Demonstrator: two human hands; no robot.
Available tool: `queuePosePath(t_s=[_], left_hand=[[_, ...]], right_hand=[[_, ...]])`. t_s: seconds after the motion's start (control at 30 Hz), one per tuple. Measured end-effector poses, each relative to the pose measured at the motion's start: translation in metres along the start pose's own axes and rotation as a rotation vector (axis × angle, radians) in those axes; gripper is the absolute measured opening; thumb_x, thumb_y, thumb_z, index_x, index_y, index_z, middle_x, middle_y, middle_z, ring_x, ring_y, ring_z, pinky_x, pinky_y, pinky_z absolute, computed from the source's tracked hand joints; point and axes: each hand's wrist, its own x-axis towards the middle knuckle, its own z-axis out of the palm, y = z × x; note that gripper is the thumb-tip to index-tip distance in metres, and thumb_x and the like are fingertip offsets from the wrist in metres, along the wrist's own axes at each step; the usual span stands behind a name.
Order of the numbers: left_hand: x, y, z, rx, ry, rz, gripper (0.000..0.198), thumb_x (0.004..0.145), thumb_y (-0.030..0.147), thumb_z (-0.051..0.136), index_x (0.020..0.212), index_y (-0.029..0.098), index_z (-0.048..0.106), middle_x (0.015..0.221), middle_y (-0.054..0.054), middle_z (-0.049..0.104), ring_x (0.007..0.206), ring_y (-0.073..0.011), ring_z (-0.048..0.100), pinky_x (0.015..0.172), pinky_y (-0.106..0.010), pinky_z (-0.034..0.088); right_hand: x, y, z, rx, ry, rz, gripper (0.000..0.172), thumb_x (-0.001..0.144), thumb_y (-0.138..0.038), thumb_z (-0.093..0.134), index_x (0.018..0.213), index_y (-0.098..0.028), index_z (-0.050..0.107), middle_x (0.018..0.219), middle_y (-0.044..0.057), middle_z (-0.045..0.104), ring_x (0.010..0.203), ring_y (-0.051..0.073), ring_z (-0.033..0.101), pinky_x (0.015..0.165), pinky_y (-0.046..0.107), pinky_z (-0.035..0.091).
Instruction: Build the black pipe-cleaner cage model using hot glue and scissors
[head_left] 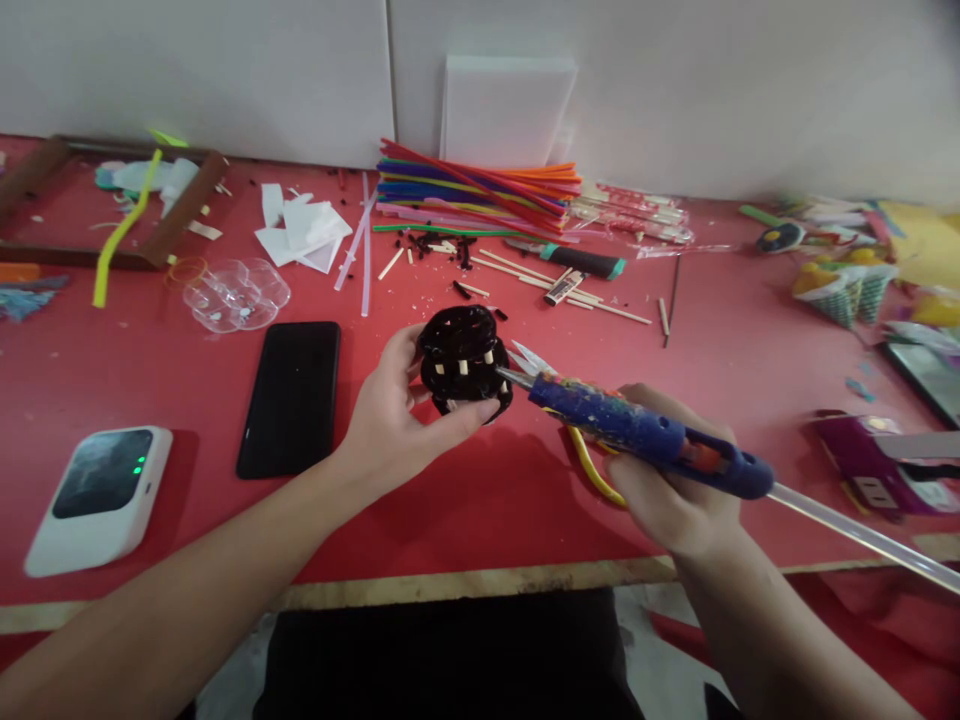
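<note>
My left hand (pixel 401 415) is wrapped round a small black coiled object (pixel 461 340) with short pale wooden pegs between its layers. Held in my right hand (pixel 671 490) is a blue glue gun (pixel 607 415), with a clear glue stick (pixel 862 535) sticking out of its back end. The gun's metal nozzle points left and is at the right side of the black object, close to a peg; whether it touches cannot be made out. Behind the gun lie scissors with yellow handles (pixel 592 470), partly hidden by it.
A black phone (pixel 291 400) and a white device (pixel 101 500) lie at the left. Colourful pipe cleaners (pixel 480 190), wooden sticks (pixel 555 285) and a cutter (pixel 581 262) are at the back. A purple object (pixel 862 460) is at the right. The red table's (pixel 480 540) front edge is near.
</note>
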Motion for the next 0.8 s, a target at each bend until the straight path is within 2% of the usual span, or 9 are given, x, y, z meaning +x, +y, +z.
queuePosePath(t_s=[0.23,0.53,0.67,0.77,0.8], left_hand=[[0.001,-0.003,-0.001,0.065,0.021,0.011,0.069,0.073,0.042,0.095,0.129,0.025,0.060,0.123,-0.008,0.074,0.109,-0.0280,0.077,0.094,-0.043,0.065],[0.001,-0.002,-0.001,0.102,0.011,0.000,0.069,0.073,0.040,0.094,0.130,0.024,0.058,0.123,-0.008,0.073,0.112,-0.0286,0.076,0.098,-0.045,0.064],[0.001,-0.003,-0.002,0.143,0.022,0.016,0.067,0.072,0.035,0.093,0.128,0.023,0.059,0.123,-0.008,0.073,0.110,-0.0274,0.076,0.097,-0.043,0.065],[0.003,-0.005,-0.002,0.107,0.073,-0.015,0.067,0.072,0.036,0.094,0.128,0.024,0.059,0.125,-0.009,0.073,0.112,-0.0279,0.076,0.094,-0.043,0.066],[0.004,-0.005,-0.002,0.074,0.085,-0.025,0.067,0.073,0.037,0.094,0.128,0.024,0.059,0.125,-0.009,0.073,0.113,-0.0279,0.076,0.095,-0.043,0.066]], right_hand=[[-0.003,0.003,-0.004,-0.003,-0.033,0.001,0.009,0.075,-0.014,0.057,0.074,-0.023,0.060,0.059,-0.006,0.053,0.046,0.008,0.045,0.043,0.023,0.036],[-0.007,0.004,-0.008,-0.072,-0.061,0.000,0.010,0.077,-0.014,0.055,0.077,-0.024,0.058,0.060,-0.007,0.051,0.047,0.008,0.044,0.046,0.024,0.038],[-0.009,0.004,-0.015,-0.169,-0.105,-0.021,0.007,0.081,-0.019,0.057,0.077,-0.024,0.056,0.059,-0.006,0.050,0.047,0.009,0.043,0.045,0.024,0.035],[-0.008,0.015,-0.027,-0.374,-0.129,-0.043,0.003,0.082,-0.024,0.060,0.085,-0.025,0.062,0.066,-0.003,0.062,0.050,0.013,0.054,0.049,0.027,0.041],[-0.007,0.023,-0.033,-0.480,-0.133,-0.023,0.011,0.081,-0.026,0.062,0.091,-0.025,0.065,0.071,0.000,0.067,0.054,0.016,0.060,0.052,0.028,0.044]])
